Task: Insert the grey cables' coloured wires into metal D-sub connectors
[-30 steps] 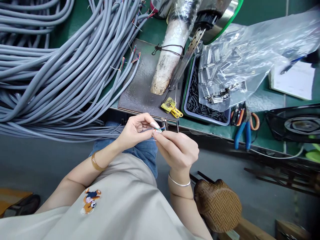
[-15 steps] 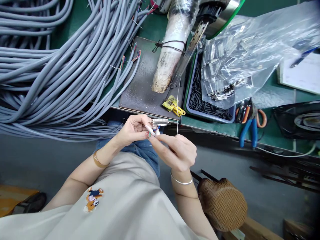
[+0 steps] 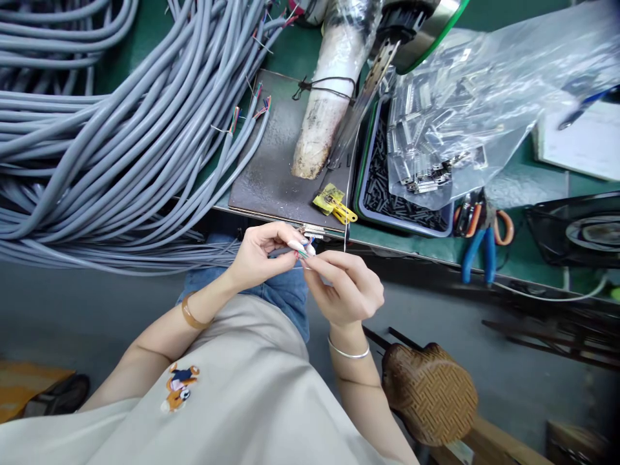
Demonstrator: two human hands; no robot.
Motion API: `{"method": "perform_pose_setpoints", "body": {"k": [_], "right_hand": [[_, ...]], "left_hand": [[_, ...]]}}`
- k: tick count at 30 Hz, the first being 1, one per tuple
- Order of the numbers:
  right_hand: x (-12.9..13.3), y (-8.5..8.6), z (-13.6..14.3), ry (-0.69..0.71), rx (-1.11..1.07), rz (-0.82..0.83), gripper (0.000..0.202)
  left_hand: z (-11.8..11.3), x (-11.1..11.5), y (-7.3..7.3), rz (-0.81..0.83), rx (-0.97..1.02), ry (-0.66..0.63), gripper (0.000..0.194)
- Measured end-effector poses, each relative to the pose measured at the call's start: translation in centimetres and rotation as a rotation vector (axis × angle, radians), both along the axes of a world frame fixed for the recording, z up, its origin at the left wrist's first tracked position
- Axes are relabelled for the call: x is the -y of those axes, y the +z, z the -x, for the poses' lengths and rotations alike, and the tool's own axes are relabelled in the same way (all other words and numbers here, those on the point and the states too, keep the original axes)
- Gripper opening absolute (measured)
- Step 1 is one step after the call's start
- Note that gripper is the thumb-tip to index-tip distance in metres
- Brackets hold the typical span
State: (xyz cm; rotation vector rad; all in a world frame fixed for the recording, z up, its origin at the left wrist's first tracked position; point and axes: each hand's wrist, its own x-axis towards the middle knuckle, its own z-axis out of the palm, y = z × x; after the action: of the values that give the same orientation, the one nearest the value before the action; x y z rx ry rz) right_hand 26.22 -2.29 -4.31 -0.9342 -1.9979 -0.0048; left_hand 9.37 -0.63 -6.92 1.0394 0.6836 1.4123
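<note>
Close to the bench edge, my left hand (image 3: 264, 255) is closed on a grey cable's end, whose thin coloured wires (image 3: 303, 253) fan out at the fingertips. A metal multi-pin connector (image 3: 314, 232) sticks out just past those fingers, with a blue wire beneath it. My right hand (image 3: 345, 284) pinches at the coloured wires from the other side, fingertips nearly touching the left ones. A thin strand of solder wire (image 3: 345, 236) hangs from the bench down behind the right hand. Exactly which wire the right fingers grip is hidden.
Bundled grey cables (image 3: 121, 148) cover the bench's left. A dark board (image 3: 271, 148) carries a wrapped white tube (image 3: 317, 116) and yellow clips (image 3: 335, 203). Rightward are a bin of black sleeves (image 3: 382, 194), a bag of connectors (image 3: 436, 123) and pliers (image 3: 479, 248). A stool (image 3: 436, 394) stands below.
Both hands have shifted slightly right, and the right fingertips have rearranged on the wires. The connector now shows less, partly behind the left fingers. The view has moved a little.
</note>
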Motion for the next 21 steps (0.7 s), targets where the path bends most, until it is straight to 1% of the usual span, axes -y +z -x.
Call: {"method": "perform_pose_setpoints", "body": {"k": [4, 8, 10, 12, 14, 17, 19, 21], "right_hand": [[0.1, 0.3, 0.5, -0.075, -0.039, 0.050, 0.021], [0.1, 0.6, 0.8, -0.079, -0.087, 0.078, 0.028], [0.2, 0.7, 1.0, -0.078, -0.107, 0.105, 0.031], [0.1, 0.8, 1.1, -0.081, -0.127, 0.145, 0.030], [0.1, 0.8, 1.2, -0.085, -0.177, 0.219, 0.022], [-0.1, 1.0, 1.3, -0.080, -0.311, 0.402, 0.004], [-0.3, 1.2, 1.3, -0.058, -0.389, 0.523, 0.007], [-0.5, 1.5, 1.2, -0.034, -0.435, 0.600, 0.010]], "left_hand": [[-0.3, 0.1, 0.0, -0.026, -0.017, 0.057, 0.009], [-0.5, 0.2, 0.1, -0.037, -0.058, 0.078, 0.007], [-0.6, 0.3, 0.3, -0.015, -0.089, 0.081, 0.007], [-0.6, 0.3, 0.6, 0.028, -0.116, 0.063, 0.009], [-0.5, 0.3, 1.1, 0.072, -0.121, 0.020, 0.012], [-0.4, 0.3, 2.0, 0.110, -0.106, -0.034, 0.014], [-0.3, 0.3, 2.5, 0.114, -0.104, -0.037, 0.012], [-0.2, 0.3, 2.8, 0.110, -0.104, -0.027, 0.012]]}}
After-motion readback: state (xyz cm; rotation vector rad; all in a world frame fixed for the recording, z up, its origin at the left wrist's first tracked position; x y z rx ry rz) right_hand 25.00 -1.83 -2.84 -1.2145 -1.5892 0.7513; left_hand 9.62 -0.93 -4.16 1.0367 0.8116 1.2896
